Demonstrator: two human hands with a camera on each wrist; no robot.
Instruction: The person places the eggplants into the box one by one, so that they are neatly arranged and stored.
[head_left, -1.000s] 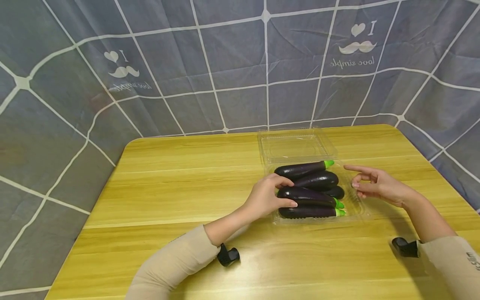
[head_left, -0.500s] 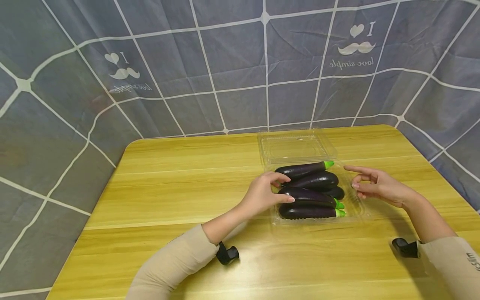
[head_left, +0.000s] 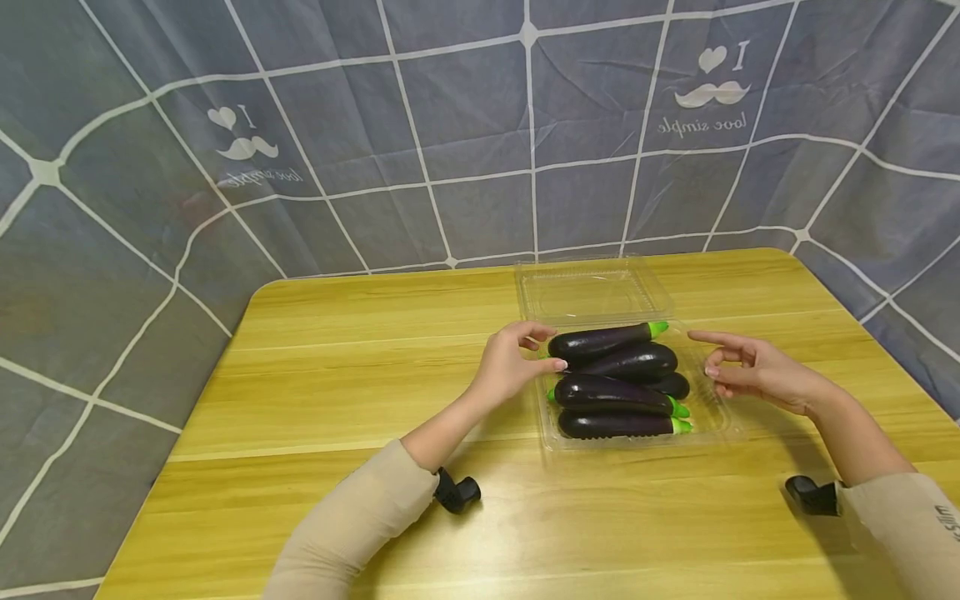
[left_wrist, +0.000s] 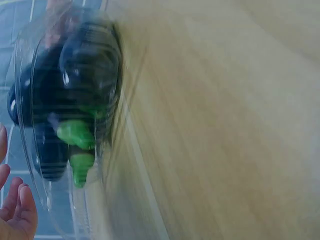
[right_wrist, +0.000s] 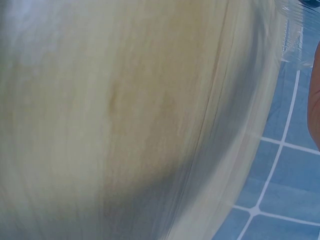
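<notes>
Several glossy dark purple eggplants (head_left: 615,392) with green stem ends lie stacked in a clear plastic clamshell container (head_left: 716,429), its lid (head_left: 585,292) folded open toward the back. At the container's left side is my left hand (head_left: 504,362), thumb and fingers apart near the eggplants' left ends, holding nothing. In the left wrist view, that hand's fingertips (left_wrist: 27,202) show apart from the container wall. My right hand (head_left: 765,375) stays at the right rim, index finger extended, thumb tip and bent fingers right at the edge. The right wrist view shows only a sliver of this hand.
The container stands on a wood-grain table (head_left: 360,358), right of its middle. A grey curtain (head_left: 480,125) with white lines hangs behind and at both sides. Black wrist mounts (head_left: 459,492) stick out from both sleeves.
My left hand has let go of the eggplants and drawn back left and away toward the container's back left corner. The right hand and the eggplants have hardly moved.
</notes>
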